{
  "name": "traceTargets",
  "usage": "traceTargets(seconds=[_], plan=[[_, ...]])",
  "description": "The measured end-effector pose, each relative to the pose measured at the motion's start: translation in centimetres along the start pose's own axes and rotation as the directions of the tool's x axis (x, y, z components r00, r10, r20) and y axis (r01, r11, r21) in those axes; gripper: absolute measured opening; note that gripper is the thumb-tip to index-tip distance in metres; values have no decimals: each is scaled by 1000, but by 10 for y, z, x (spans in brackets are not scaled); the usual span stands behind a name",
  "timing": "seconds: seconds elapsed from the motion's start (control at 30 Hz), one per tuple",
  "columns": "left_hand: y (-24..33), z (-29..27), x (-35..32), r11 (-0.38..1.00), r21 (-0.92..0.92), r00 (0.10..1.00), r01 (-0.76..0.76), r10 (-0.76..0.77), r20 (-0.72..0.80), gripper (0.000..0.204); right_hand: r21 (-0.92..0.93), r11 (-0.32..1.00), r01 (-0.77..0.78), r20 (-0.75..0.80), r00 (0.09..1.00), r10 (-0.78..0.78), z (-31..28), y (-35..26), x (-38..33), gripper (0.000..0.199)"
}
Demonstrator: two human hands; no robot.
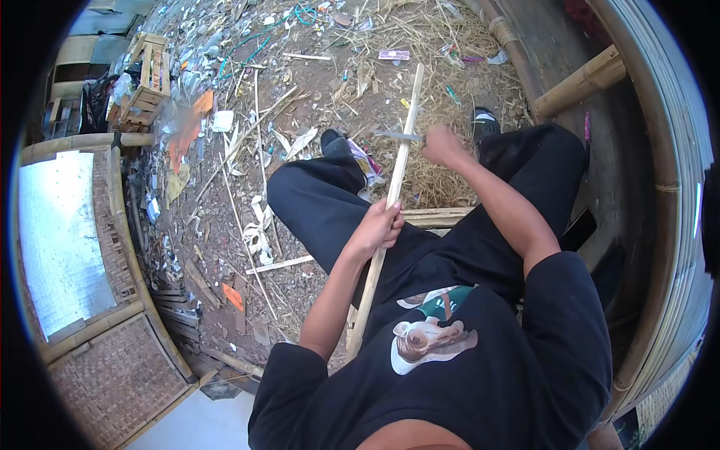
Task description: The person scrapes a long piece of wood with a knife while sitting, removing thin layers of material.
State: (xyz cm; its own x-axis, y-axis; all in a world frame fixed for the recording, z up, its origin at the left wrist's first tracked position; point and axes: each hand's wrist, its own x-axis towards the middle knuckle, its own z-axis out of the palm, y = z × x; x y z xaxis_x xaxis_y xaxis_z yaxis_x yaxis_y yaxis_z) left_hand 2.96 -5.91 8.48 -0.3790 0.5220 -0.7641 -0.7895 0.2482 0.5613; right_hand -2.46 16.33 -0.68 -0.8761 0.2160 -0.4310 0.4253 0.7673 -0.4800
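Note:
A long, pale strip of wood or bamboo slants up and away from beside my body, between my knees. My left hand is closed around its lower middle part. Further up, my right hand is closed in a fist on a knife, its handle hidden by the fingers. The knife's thin grey blade points left and lies across the strip near its upper part; whether it cuts into the surface cannot be made out.
Dry straw shavings cover the ground between my feet. Litter and thin sticks spread to the left. A wooden crate stands at the far left, above a woven bamboo panel. A bamboo-framed wall borders my right side.

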Motion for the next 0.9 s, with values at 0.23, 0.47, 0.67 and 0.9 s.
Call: traceTargets(seconds=[0.23,0.47,0.67,0.9], plan=[[1,-2,44,998,50,998,-47,49,-43,21,-21,996,88,114,990,-85,19,-22,-42,20],[-8,1,56,994,44,990,-104,107,-86,17,3,993,118,78,990,-118,28,-23,-47,16],[-5,-1,59,988,110,983,-108,123,-138,12,-46,988,148,22,989,-147,36,-23,-35,15],[-6,1,46,993,86,980,-76,90,-178,14,30,995,90,-151,985,-85,51,-10,-7,16]])
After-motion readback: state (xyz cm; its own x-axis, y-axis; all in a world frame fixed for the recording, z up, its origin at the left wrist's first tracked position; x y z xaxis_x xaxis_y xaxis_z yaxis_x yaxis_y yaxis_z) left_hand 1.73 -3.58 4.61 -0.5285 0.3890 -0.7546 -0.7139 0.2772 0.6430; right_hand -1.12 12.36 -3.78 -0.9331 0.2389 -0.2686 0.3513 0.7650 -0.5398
